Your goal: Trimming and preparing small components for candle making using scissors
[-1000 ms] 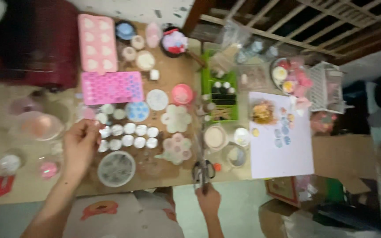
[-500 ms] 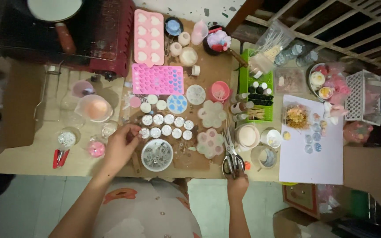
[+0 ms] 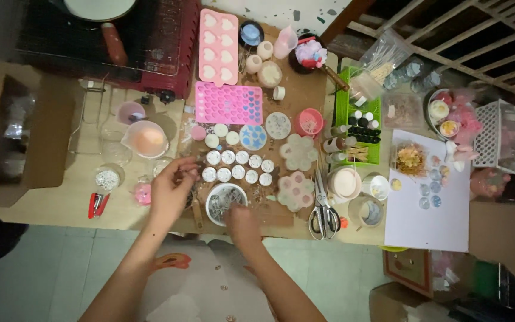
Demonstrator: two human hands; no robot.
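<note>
Hands are working at the near edge of the cluttered tan tabletop (image 3: 49,200). The left hand (image 3: 171,191) is hovering with its fingertips pinched together just beside the two rows of small round white-filled tins (image 3: 236,167), though what it is pinching is too small to tell. The right hand (image 3: 242,223) is reaching into the near rim of the round clear bowl (image 3: 223,200) holding thin metal bits; its fingers are curled, but whether they are gripping anything cannot be told.

Metal scissors with dark handles (image 3: 324,206) are lying untouched to the right, their long axis running away from the person, blades pointing to the far side, handles nearest the edge.

Farther back, the pale pink mould tray with heart cavities (image 3: 217,48) is standing lengthwise, and the bright pink mould with many small hearts (image 3: 229,103) is lying crosswise below it. A clear measuring cup with orange-pink contents (image 3: 145,138) is sitting left of the tins. The green plastic basket (image 3: 356,128) is holding small dark bottles, and the white paper sheet (image 3: 430,214) is carrying small round discs
</note>
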